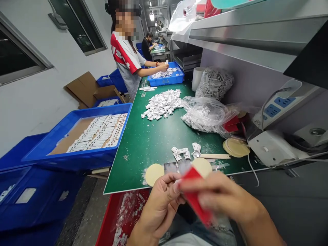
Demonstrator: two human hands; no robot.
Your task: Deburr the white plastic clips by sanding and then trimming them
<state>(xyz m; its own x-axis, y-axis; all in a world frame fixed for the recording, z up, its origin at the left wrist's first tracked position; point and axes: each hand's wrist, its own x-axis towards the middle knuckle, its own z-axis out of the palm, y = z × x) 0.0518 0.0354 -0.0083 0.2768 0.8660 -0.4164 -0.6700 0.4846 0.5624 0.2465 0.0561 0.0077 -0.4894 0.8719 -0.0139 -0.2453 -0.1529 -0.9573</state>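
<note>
My left hand (162,201) is closed in a pinch near the table's front edge, around a small white piece that is mostly hidden by the fingers. Gripped in my right hand (225,196) is a red flat piece (193,191), blurred by motion, its upper part against the fingertips of my left hand. Just beyond the hands, two round cream discs (154,175) lie on the green table (133,153) on either side of a dark strip. Several white plastic parts (177,153) and a flat wooden stick (215,156) are behind them.
A pile of white parts (164,103) and clear bags (205,114) of parts stand farther back. Blue trays (77,159) are at left, a red bin (110,212) below the table edge. A power strip (279,102) is at right, under a metal shelf (246,44). A person handles parts across.
</note>
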